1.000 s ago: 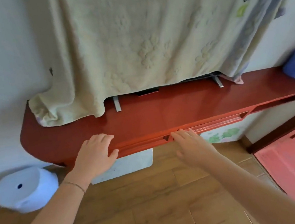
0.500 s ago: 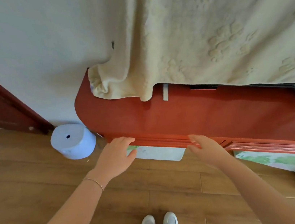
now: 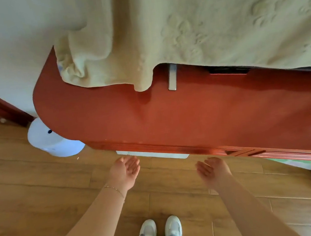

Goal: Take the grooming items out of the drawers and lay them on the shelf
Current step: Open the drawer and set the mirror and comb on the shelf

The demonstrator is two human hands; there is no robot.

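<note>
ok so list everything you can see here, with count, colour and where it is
shelf: 1, red, along the wall, across the middle of the view
towel: 1, cream, hanging down the wall, lower edge draped on the shelf's back
metal bracket: 1, silver, on the shelf just under the towel's edge
round tub: 1, pale blue-white, on the floor under the shelf's left end
floor: 1, brown wood planks, below
shoes: 2, white, bottom centre
bracelet: 1, thin gold, left wrist
left hand: open, empty, below the shelf's front edge
right hand: open, empty, below the shelf's front edge
</note>
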